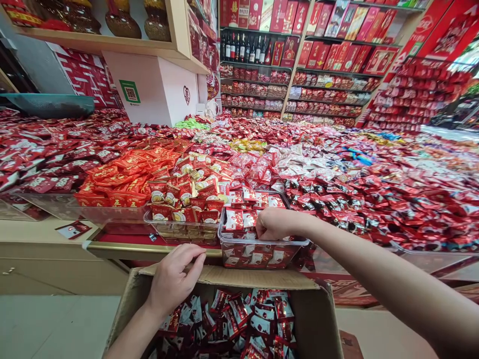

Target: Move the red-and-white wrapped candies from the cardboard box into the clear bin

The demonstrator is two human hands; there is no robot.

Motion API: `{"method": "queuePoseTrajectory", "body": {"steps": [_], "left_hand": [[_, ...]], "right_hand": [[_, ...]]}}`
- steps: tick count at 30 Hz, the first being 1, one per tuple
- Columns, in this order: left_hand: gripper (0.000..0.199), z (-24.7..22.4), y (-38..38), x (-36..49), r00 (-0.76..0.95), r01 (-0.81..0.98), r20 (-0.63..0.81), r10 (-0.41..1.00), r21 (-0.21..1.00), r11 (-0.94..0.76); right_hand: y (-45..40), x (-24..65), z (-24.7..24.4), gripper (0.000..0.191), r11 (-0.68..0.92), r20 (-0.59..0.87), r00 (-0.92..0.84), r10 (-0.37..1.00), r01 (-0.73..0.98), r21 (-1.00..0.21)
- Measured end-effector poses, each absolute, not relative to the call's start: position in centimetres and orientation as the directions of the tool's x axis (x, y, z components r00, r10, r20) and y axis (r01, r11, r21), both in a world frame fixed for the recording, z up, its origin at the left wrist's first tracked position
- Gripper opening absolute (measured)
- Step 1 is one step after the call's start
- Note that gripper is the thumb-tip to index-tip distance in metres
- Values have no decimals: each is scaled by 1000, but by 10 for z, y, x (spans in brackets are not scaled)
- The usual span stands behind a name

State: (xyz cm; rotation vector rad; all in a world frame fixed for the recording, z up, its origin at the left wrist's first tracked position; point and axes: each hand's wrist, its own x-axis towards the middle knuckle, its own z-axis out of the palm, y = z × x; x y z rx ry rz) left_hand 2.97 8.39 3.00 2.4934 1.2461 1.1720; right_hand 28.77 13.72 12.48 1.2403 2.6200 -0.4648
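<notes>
My right hand [275,223] is down inside a clear plastic bin [264,243], its fingers curled among small red-and-white wrapped candies [234,219]. Its fingertips are hidden, so I cannot tell what they hold. Above the left part of a cardboard box's [314,319] back flap is my left hand [183,271], its fingers bent and its thumb close to them, with nothing visible between. Many red, white and dark candy packets [239,314] lie loose in the box below.
To the left stand a bin of durian candies [187,212] and a heap of orange-red packets [127,174]. Dark red packets [348,209] pile up on the right. A gold-edged counter rail [149,251] runs behind the box. Shelves [262,65] hold bottles and gift boxes at the back.
</notes>
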Motion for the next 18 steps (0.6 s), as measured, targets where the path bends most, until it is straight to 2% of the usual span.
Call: {"method": "queuePoseTrajectory", "body": {"steps": [3,6,10,18], "left_hand": [[10,30,83,29,360,630,574,735,431,-646],[9,29,84,30,364,631,580,729,422,-651],[10,28,85,29,365,633,592,718,408,-658],[9,29,83,29,374,622,578,726,425,-658]], "right_hand": [[138,288,126,15,566,-285,-601,747,799,-201],[138,288,126,21,530,-217,-559,800,828,-182],[141,288,123,13,549,-214,-564,797,825,-131],[135,281,121,12,559,-140,-593,793,800,-219]]}}
